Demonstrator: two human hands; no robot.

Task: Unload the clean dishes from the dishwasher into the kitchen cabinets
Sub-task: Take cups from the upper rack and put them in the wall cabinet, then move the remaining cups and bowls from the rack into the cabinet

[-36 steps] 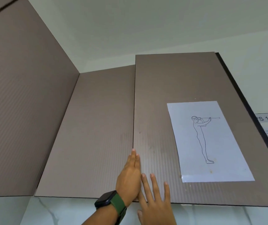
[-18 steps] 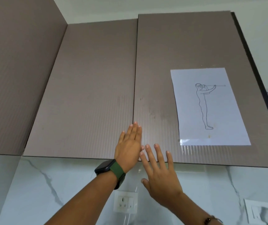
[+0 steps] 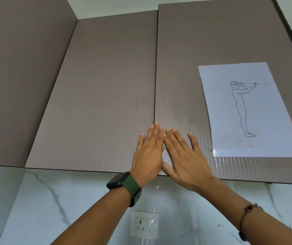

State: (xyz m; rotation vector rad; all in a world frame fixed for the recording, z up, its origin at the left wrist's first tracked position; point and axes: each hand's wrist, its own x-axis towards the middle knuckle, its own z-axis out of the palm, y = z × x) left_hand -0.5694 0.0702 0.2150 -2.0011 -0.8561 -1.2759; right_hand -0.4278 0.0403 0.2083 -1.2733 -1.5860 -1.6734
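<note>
Two brown ribbed wall-cabinet doors are shut in front of me. My left hand [image 3: 149, 152], with a dark watch on a green strap, lies flat on the lower right corner of the left door [image 3: 103, 96]. My right hand [image 3: 185, 156] lies flat beside it on the lower left corner of the right door [image 3: 182, 71], fingers spread. The two hands touch at the seam between the doors. Neither hand holds anything. No dishes or dishwasher are in view.
A white sheet [image 3: 251, 110] with a line drawing of a standing figure is taped to the right door. Another brown cabinet [image 3: 14, 82] stands at the left. Below the doors is a white marble wall with a socket plate [image 3: 144, 224].
The view has tilted down, so the doors sit higher and my forearms show. My right hand has risen from below the door edge onto the right door, next to my left hand.
</note>
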